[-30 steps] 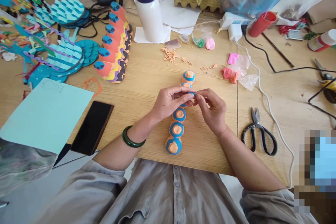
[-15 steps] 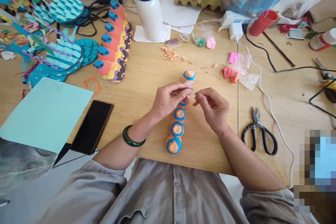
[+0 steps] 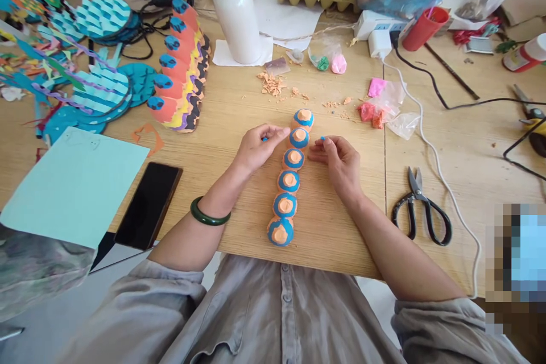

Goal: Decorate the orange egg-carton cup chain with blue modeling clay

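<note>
A row of egg-carton bumps, orange with blue rings and orange centres, lies lengthwise on the wooden table before me. My left hand hovers left of its upper part, fingers curled round a bit of blue clay, thumb and index pointing at the second bump. To the right of the row, my right hand pinches a tiny piece of blue clay between thumb and index finger. Both pieces are largely covered by the fingers. A dark green bangle circles my left wrist.
At left stand a painted egg-carton piece, a black phone and a light green sheet. Scissors lie right of my right forearm, beside a white cable. Orange crumbs and clay packets are farther back.
My hands have moved apart, the left one leftward off the row, uncovering the upper bumps. A blue bit now shows in my left hand; the right still pinches its piece.
</note>
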Demonstrator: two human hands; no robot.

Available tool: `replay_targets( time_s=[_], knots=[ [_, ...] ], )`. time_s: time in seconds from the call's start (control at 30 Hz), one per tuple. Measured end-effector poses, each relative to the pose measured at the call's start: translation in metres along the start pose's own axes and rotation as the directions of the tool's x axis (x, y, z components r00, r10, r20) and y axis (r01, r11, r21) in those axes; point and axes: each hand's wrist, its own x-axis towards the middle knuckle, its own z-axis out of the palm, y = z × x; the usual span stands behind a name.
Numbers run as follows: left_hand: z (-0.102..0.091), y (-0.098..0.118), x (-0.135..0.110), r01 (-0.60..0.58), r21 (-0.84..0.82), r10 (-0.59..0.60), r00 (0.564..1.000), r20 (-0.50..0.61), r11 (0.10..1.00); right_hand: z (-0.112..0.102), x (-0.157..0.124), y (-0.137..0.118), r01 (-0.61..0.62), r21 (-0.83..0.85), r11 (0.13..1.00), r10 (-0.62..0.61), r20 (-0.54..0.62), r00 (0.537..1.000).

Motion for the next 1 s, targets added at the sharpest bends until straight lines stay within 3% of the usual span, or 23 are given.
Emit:
replay_targets(
  time_s=[0.1,0.2,0.37,0.5,0.67,0.83,1.0],
  knots=[
    [0.000,-0.004,-0.001,-0.070,0.226,0.060,0.997,0.050,0.972,0.004,-0.003,0.002,-0.016,0.060,0.998,0.013,0.040,0.999],
    [0.001,-0.004,-0.003,-0.081,0.298,0.056,0.994,0.091,0.951,0.008,-0.007,0.001,0.011,0.134,0.991,-0.023,0.084,0.996],
    [0.005,0.003,-0.007,0.053,0.070,-0.062,0.988,0.141,0.996,0.008,-0.014,-0.007,0.095,0.179,0.979,-0.122,0.150,0.981],
    [0.007,0.006,-0.009,0.151,-0.078,-0.133,0.971,0.201,0.985,0.005,-0.015,-0.011,0.168,0.127,0.977,-0.183,0.118,0.976],
    [0.010,0.007,-0.012,0.146,-0.127,-0.111,0.962,0.249,0.981,0.003,-0.013,-0.012,0.226,-0.003,0.974,-0.226,-0.017,0.974],
    [0.013,0.008,-0.014,0.119,-0.161,-0.076,0.964,0.255,0.980,0.002,-0.015,-0.011,0.314,-0.065,0.947,-0.313,0.022,0.950],
    [0.016,0.006,-0.018,0.071,-0.138,-0.037,0.971,0.236,0.988,0.001,-0.020,-0.011,0.515,-0.246,0.821,-0.513,0.079,0.855]
  ],
)
